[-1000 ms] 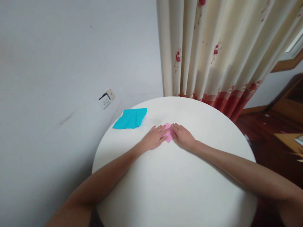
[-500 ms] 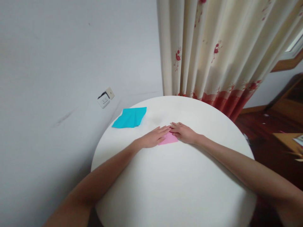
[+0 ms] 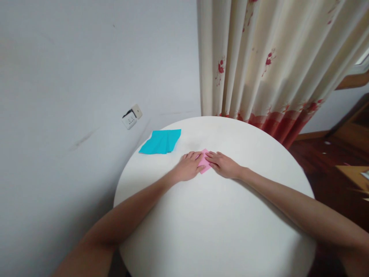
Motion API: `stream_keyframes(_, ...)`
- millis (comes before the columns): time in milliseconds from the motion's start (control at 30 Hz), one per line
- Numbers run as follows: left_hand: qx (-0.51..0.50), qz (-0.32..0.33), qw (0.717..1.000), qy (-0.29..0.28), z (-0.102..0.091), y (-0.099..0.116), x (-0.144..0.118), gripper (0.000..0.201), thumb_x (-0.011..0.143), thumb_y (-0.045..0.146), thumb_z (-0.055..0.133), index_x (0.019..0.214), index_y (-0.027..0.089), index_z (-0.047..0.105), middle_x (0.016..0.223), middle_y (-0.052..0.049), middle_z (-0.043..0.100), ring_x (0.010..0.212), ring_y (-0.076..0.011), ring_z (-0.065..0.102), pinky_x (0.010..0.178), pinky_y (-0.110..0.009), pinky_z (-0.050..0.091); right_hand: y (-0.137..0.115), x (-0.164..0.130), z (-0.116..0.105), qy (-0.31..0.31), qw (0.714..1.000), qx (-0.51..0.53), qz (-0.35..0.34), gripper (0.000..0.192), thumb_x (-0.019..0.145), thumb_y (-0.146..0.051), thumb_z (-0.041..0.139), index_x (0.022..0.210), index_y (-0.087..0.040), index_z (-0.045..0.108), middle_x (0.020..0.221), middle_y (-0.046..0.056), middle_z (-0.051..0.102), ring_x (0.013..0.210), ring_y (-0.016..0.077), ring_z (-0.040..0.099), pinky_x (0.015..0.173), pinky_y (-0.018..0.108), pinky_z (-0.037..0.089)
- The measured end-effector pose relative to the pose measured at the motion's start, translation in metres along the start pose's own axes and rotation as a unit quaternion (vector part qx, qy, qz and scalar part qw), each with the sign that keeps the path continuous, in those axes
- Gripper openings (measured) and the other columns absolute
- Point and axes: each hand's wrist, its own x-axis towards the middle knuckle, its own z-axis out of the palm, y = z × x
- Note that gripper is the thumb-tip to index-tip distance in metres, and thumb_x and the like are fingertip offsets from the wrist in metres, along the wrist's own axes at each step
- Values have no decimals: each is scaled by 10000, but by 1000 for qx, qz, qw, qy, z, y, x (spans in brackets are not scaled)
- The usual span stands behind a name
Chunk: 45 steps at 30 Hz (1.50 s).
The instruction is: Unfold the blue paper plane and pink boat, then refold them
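Observation:
A small pink sheet of paper (image 3: 204, 163) lies on the white round table (image 3: 213, 223), turned so that one corner points away from me. On its left side rests my left hand (image 3: 188, 167), palm down with the fingers spread and the fingertips on the paper. My right hand (image 3: 224, 164) lies flat from the other side, its fingertips over the right part of the sheet. Both hands cover parts of the paper, so its full outline is hidden. Beyond my left hand, near the table's far left edge, is a creased blue sheet (image 3: 161, 141).
A pale wall (image 3: 72, 69) with a socket (image 3: 129, 120) borders the table on the left. Behind it hangs a cream and red flowered curtain (image 3: 245, 69). To the right there is dark reddish flooring (image 3: 314, 161) and a wooden piece of furniture (image 3: 353, 175).
The pink paper has turned, with a corner now showing at the far side. My left hand has drawn back from my right fingertips and spread its fingers. The view has shifted slightly.

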Motion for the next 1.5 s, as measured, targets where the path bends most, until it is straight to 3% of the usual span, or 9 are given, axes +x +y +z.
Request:
stream_keyframes(200,-49,-49,998,7,-3,-19,5,432,1030,412,311,1373,287,541,1289,-86,568,1208,-269,496,1013,-464,402,1,-2,-13,-25,999,30,-20,430,982,-209,427,1389,-202,567,1496,119,469,1422,266,394,1160,535,328)
stream_keyframes(367,-94,33,995,-15,4,-33,10,462,1030,361,330,1477,293,422,1516,-47,442,1428,-226,333,1161,-420,282,3,-5,-15,-37,997,53,-43,448,944,-169,466,1368,-250,589,1490,79,475,1419,258,395,1164,533,324)
stream_keyframes(467,-89,84,991,-58,5,-33,10,516,1053,403,239,1560,309,232,1617,-7,294,1512,-197,175,1213,-431,165,7,-6,-14,-39,997,54,-50,491,904,-119,468,1364,-240,592,1500,78,458,1422,250,390,1168,529,318)
stream_keyframes(567,-73,87,990,-88,5,-32,10,544,1053,458,204,1576,316,153,1640,-8,219,1524,-199,125,1219,-459,109,9,-5,-12,-28,997,54,-56,508,869,-84,472,1336,-224,615,1487,79,481,1413,234,408,1173,503,320)
stream_keyframes(800,-54,60,993,-83,10,-30,9,576,1045,503,207,1578,292,156,1643,-35,203,1525,-219,119,1216,-457,94,1,-1,-6,21,997,52,-52,364,979,-234,455,1281,-183,651,1423,119,560,1370,235,473,1148,462,373)
stream_keyframes(1033,-31,43,996,-78,15,-27,8,649,1024,563,209,1587,252,122,1653,-69,136,1528,-237,104,1212,-462,76,1,-2,-4,-2,999,36,-19,440,1001,-349,456,1401,-189,548,1512,138,447,1423,283,390,1156,540,323)
stream_keyframes(1500,-34,44,996,-74,15,-28,7,667,1020,571,234,1588,246,106,1650,-84,142,1529,-237,97,1209,-471,68,0,-1,-4,-11,999,34,-11,457,1008,-382,441,1412,-193,539,1519,131,439,1424,275,391,1167,529,308)
